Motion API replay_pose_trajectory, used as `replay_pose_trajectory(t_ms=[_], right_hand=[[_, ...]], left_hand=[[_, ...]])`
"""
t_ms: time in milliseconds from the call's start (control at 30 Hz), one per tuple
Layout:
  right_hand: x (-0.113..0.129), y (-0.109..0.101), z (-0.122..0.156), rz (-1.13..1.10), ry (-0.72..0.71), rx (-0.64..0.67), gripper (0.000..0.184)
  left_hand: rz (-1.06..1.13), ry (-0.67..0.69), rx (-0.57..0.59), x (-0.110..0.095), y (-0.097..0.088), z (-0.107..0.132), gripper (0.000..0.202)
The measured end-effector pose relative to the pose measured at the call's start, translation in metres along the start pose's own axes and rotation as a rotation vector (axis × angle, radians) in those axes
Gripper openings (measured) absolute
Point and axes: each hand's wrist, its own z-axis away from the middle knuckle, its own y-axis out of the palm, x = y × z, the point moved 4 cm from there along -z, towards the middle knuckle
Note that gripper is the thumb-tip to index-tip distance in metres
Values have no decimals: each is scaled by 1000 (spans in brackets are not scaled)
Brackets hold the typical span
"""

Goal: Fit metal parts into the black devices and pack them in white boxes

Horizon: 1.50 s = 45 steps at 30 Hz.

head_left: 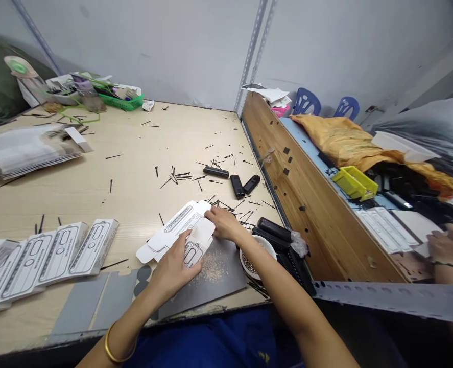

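Holding a white printed carton just below the middle of the frame, if anyone's wondering. Left hand has its thumb and fingers clasped round the near end, right hand is pinching the far end. Can't tell if the flat printed panel right beside it is part of the same box. Grey sheet with tan crumbs sits below, white bowl to its right. White boxes overlap in a row on the bench, lower left.
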Motion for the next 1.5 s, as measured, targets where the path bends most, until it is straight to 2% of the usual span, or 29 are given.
replay_pose_trajectory(t_ms=[67, 167, 200, 233, 267, 367, 400, 467, 500, 533, 600, 667, 767, 900, 1000, 1100, 1200, 1333, 1500], right_hand=[[-6, -26, 12, -234, 113, -236, 57], [-9, -56, 44, -739, 357, -757, 63], [-4, -57, 52, -835, 406, -841, 62], [4, -55, 57, -890, 425, -861, 60], [14, -51, 59, -901, 411, -809, 57], [35, -33, 50, -802, 193, -512, 35], [31, -28, 47, -755, 180, -469, 36], [8, -21, 40, -603, 307, -434, 39], [-7, -18, 36, -437, 393, -382, 34], [-21, -11, 31, -241, 462, -252, 28], [-41, 0, 22, -154, 481, -122, 16], [-50, 11, 16, -124, 457, -31, 7], [-51, 22, 14, -80, 416, 39, 10], [-53, 22, 18, -55, 401, 62, 18], [-57, 20, 15, -95, 373, 105, 8], [-61, 14, 10, -188, 325, 95, 9], [-68, 4, 13, -330, 296, -15, 4], [-78, -2, 28, -550, 322, -170, 8], [-77, -15, 48, -900, 344, -362, 26]], left_hand=[[-27, -47, 29, 2, 6, -1, 68], [-41, -56, 58, -2, 13, -5, 70], [-24, -32, 42, -6, 14, -7, 70], [4, 2, 6, -11, 14, -10, 70], [39, 36, -46, -16, 13, -12, 69], [141, 48, -170, -24, 6, -17, 67], [166, 31, -185, -24, 4, -17, 67], [208, 14, -212, -22, -2, -16, 67], [232, 18, -235, -21, -5, -15, 67], [259, 25, -260, -20, -8, -15, 68], [321, 40, -289, -20, -8, -16, 70], [367, 67, -287, -22, -4, -20, 72], [373, 124, -271, -27, 4, -28, 72], [369, 129, -244, -27, 12, -33, 71], [365, 98, -226, -25, 14, -34, 71], [360, 81, -219, -27, 14, -33, 71], [367, 64, -192, -30, 15, -33, 72], [352, 91, -185, -38, 18, -36, 72], [321, 87, -194, -41, 19, -41, 71]])
